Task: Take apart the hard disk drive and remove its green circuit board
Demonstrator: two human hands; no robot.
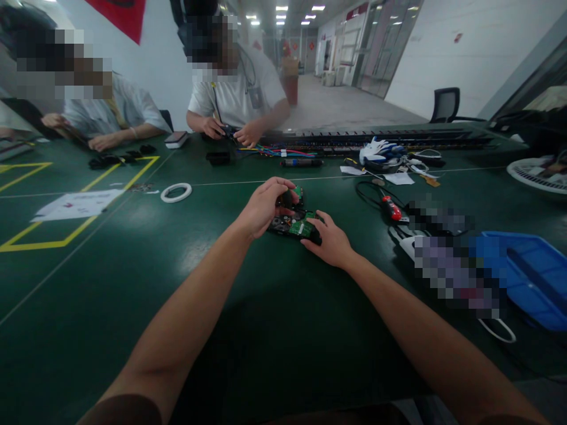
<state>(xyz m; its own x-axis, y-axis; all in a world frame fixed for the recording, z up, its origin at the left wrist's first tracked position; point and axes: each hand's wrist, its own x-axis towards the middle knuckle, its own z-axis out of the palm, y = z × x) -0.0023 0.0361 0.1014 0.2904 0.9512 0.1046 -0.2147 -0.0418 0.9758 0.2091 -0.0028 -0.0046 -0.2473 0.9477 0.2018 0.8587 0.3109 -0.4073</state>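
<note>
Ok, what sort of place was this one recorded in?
Probably an electronics workshop: left hand and right hand grip a green circuit board on a green table with yellow tape markings, a red-handled screwdriver lies nearby, and a person opposite works by coloured wires.

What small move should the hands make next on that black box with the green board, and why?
Probably the right hand should reach for the red-handled screwdriver lying just to its right, while the left hand steadies the black box. Both hands are on the box, its green board faces up, and I see no tool in either hand.
</note>
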